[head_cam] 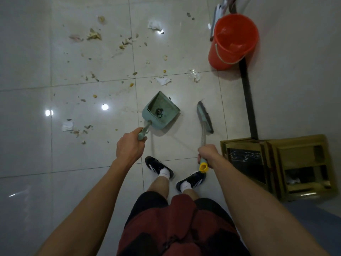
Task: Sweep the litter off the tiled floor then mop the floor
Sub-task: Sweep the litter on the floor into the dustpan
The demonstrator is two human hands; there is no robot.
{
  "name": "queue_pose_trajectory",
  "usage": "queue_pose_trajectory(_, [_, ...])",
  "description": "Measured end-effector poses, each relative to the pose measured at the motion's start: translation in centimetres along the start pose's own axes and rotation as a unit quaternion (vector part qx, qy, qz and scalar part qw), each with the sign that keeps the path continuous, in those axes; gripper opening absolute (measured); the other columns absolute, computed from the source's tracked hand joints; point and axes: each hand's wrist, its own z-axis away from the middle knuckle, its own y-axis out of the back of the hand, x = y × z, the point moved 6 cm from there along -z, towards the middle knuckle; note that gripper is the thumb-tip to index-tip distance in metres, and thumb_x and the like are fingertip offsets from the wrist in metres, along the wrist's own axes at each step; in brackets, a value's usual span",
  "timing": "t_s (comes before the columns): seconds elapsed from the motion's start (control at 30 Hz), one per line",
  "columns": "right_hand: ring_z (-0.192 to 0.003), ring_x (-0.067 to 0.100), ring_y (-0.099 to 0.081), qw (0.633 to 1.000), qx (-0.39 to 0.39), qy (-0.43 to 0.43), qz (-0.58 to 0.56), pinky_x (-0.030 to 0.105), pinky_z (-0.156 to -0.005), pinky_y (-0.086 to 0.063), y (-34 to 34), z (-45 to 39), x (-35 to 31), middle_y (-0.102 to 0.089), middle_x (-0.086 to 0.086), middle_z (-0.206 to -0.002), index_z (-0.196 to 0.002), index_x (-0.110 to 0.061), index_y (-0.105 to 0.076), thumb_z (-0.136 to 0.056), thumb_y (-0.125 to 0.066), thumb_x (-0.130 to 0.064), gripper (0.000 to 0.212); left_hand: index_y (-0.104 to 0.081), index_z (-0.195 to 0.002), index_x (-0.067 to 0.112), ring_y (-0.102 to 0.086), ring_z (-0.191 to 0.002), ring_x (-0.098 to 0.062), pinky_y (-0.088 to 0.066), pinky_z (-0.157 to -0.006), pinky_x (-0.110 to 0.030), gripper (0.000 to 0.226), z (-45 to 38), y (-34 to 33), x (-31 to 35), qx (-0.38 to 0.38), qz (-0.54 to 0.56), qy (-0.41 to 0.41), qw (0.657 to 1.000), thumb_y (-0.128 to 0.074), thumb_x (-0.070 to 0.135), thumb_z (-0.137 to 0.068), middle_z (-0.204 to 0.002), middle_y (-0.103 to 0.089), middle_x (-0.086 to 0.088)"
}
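Left hand [130, 147] — fingers curled round the handle of a green dustpan [160, 111], which is held just ahead of the feet, its open mouth facing the scattered mess; a small dark clump of dirt lies inside it.

Right hand [206, 153] — fingers closed round the handle of a broom [204, 117], near its yellow end cap; the green brush head with dark bristles sits just right of the dustpan, apart from it.

Litter [94, 35] — crumbs, peel bits and crumpled paper scraps spread over the pale glossy tiled floor [27, 61], mostly ahead and to the left of the dustpan; one paper scrap [67, 125] lies to the left of the left hand.

Orange bucket [233, 40] — upper right, standing on the floor.

Yellow crate [302, 167] — at right, beside the right forearm.

Black shoes [158, 166] with white socks — below the hands.
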Motion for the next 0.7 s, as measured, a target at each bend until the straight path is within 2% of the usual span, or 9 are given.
queue_pose_trajectory(0.27, [-0.048, 0.03, -0.055, 1.0, -0.028, 0.004, 0.008, 0.038, -0.053, -0.05, -11.5, 2.3, -5.5, -0.055, 0.021, -0.061, -0.102, 0.015, -0.052, -0.084, -0.047, 0.007, 0.02, -0.063, -0.126, 0.027, -0.066, -0.083, -0.032, -0.058, -0.078, -0.045, 0.028, -2.4, 4.2, -7.6, -0.003, 0.012, 0.055, 0.998, -0.058, 0.032, -0.099, -0.094, -0.072, -0.009])
queue_pose_trajectory(0.43, [-0.043, 0.022, -0.047, 0.997, -0.067, -0.002, 0.026, 0.026, -0.042, -0.044, -16.6, 3.2, -9.0, -0.051, 0.014, -0.064, -0.105, 0.009, -0.052, -0.088, -0.048, 0.008, 0.018, -0.062, -0.128, 0.028, -0.066, -0.087, -0.033, -0.057, -0.079, -0.044, 0.03, -3.1, 6.1, -11.5, -0.007, 0.019, 0.081, 0.997, -0.057, 0.034, -0.1, -0.099, -0.072, -0.01])
queue_pose_trajectory(0.6, [-0.037, 0.015, -0.04, 0.993, -0.111, 0.001, 0.032, 0.021, -0.037, -0.039, -20.2, 3.6, -12.1, -0.045, 0.01, -0.063, -0.092, 0.004, -0.051, -0.091, -0.048, 0.008, 0.006, -0.063, -0.125, 0.031, -0.066, -0.089, -0.037, -0.057, -0.078, -0.043, 0.028, -2.7, 7.5, -14.8, 0.009, 0.035, 0.126, 0.991, -0.057, 0.037, -0.099, -0.1, -0.072, -0.012])
queue_pose_trajectory(0.7, [-0.037, 0.014, -0.037, 0.99, -0.133, 0.001, 0.046, 0.02, -0.037, -0.037, -21.1, 3.1, -13.4, -0.043, 0.009, -0.062, -0.081, 0.0, -0.05, -0.091, -0.048, 0.008, 0.013, -0.062, -0.127, 0.03, -0.066, -0.089, -0.037, -0.057, -0.078, -0.044, 0.03, -1.8, 7.6, -16.1, 0.019, 0.046, 0.155, 0.987, -0.057, 0.037, -0.099, -0.101, -0.072, -0.012])
